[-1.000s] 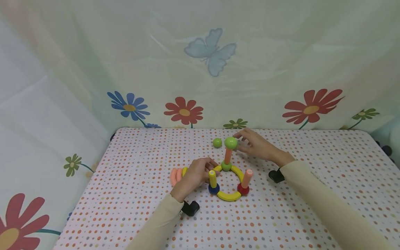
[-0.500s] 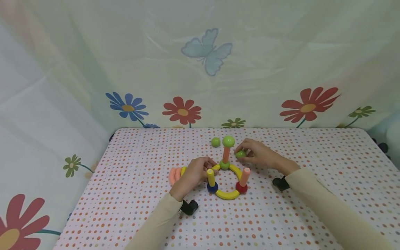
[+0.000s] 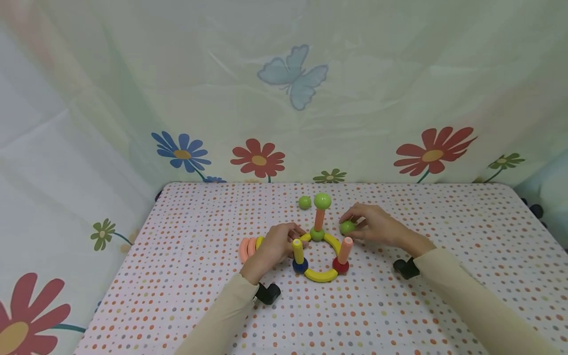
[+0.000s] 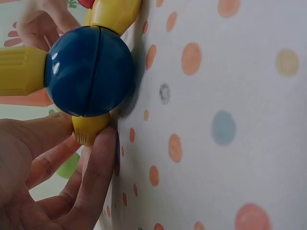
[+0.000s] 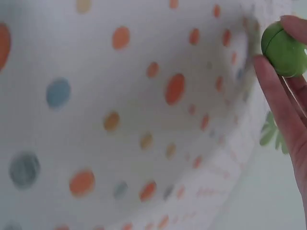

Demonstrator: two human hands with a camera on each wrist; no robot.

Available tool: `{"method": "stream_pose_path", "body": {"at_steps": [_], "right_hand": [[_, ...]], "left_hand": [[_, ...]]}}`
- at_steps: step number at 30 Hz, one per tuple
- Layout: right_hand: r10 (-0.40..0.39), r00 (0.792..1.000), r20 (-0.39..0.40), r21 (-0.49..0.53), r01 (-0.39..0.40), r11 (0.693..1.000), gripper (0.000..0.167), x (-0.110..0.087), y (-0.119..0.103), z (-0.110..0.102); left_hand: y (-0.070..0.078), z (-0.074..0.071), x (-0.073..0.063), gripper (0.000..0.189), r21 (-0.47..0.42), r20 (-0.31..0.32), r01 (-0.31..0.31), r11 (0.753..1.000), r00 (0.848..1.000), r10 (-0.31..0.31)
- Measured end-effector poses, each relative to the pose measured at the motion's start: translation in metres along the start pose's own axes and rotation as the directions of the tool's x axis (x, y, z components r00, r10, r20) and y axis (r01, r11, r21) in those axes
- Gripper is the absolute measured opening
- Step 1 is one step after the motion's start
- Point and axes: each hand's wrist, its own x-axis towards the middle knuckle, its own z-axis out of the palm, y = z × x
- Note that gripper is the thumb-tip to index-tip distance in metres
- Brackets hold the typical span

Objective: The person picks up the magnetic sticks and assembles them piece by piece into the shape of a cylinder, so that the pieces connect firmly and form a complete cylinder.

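Observation:
A ring of yellow curved bars [image 3: 322, 276] joins a blue ball [image 3: 300, 266], a red ball [image 3: 340, 266] and a green ball [image 3: 317, 234], each bearing an upright rod. The rear orange rod [image 3: 319, 220] is topped by a light green ball [image 3: 322, 200]. At the ring's left, my left hand [image 3: 276, 245] pinches a yellow bar [image 4: 90, 128] beside the blue ball, between thumb and fingers in the left wrist view. Right of the ring, my right hand [image 3: 377, 226] holds a loose green ball [image 5: 284, 50] by its fingertips, at or just above the table.
Another green ball [image 3: 304, 202] lies behind the ring. Salmon curved bars [image 3: 244, 250] and a yellow one [image 3: 260, 242] lie left of my left hand. The dotted tablecloth [image 3: 186, 246] ends at a floral curtain [image 3: 355, 123] at the back.
My right hand has moved from beside the topmost ball down and to the right, with a green ball in its fingers. The left hand has stayed at the ring.

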Motion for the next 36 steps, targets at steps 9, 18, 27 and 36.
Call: {"method": "stream_pose_path", "body": {"at_steps": [9,18,27,36], "right_hand": [[-0.054,0.989,-0.139,0.021,0.058,0.998,0.035,-0.023,-0.022,-0.036],[-0.222,0.971,-0.092,-0.031,0.220,0.975,0.036,-0.036,-0.073,-0.062],[-0.351,0.932,0.091,-0.146,0.361,0.921,0.031,-0.036,-0.110,-0.061],[-0.257,0.947,0.191,-0.138,0.286,0.948,0.027,-0.034,-0.112,-0.055]], "left_hand": [[0.003,0.000,0.000,0.029,-0.034,0.010,0.036,0.999,0.999,-0.035],[0.002,0.001,0.002,0.029,-0.005,0.004,0.033,0.999,0.999,-0.033],[0.002,0.000,0.001,0.028,-0.030,0.010,0.036,0.999,0.999,-0.036],[0.001,-0.001,0.000,0.028,-0.020,0.008,0.003,1.000,1.000,-0.003]]}}
